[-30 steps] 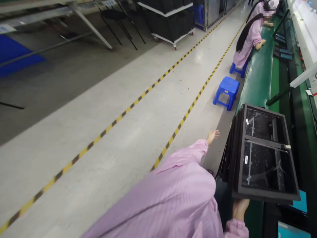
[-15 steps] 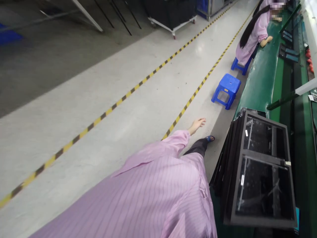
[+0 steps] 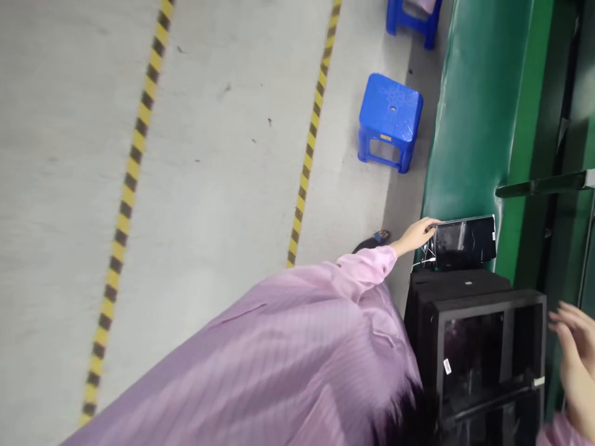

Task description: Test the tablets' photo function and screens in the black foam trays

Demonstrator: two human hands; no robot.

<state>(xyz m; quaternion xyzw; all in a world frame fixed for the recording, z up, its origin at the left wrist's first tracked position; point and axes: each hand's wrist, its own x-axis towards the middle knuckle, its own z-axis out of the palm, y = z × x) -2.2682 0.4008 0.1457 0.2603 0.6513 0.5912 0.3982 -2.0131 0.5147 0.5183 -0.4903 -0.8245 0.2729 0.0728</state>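
Observation:
My left hand [image 3: 416, 235] is at the near end of a glossy black panel [image 3: 467, 241] with a small white label, its fingers closed over the panel's edge. The panel stands tilted on the green bench, just beyond a stack of black foam trays [image 3: 460, 282]. Slightly blurred, my right hand [image 3: 576, 356] is at the right of the stack, fingers bent and thumb apart, with nothing seen in it. The top tray's frame [image 3: 542, 334] surrounds dark glossy panels in its compartments.
The green bench [image 3: 474, 124] runs along the right, crossed by a dark bar [image 3: 539, 186]. A blue stool [image 3: 393, 105] stands beside it, with another blue stool [image 3: 413, 25] beyond. Yellow-and-black tape [image 3: 309, 148] marks the floor at left.
My left hand has moved from over the floor to the black panel at the bench. My right hand has come into view at the right. The camera has turned down towards the bench.

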